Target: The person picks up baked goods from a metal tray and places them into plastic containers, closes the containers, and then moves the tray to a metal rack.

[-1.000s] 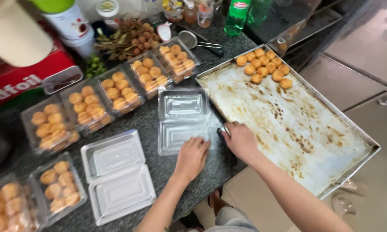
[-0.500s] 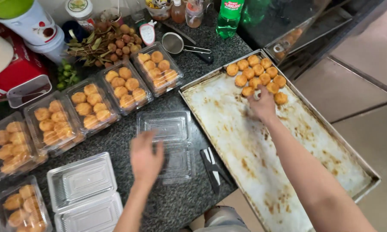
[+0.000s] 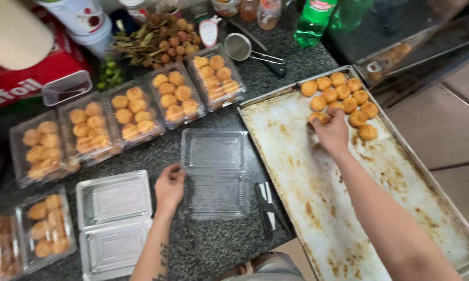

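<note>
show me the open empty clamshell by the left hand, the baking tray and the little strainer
open empty clamshell [image 3: 213, 151], head view, on its upper half's clear floor
baking tray [image 3: 317, 192], head view, on a bare stained patch of its floor
strainer [image 3: 238, 48], head view, on its round mesh bowl

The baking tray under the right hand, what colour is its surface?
Pale metal blotched with brown rust-like stains, seen in the head view: baking tray, right hand.

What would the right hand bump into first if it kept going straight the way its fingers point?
The right hand already touches a golden pastry ball; going on, it would likely meet the rest of the pile on the baking tray.
</note>
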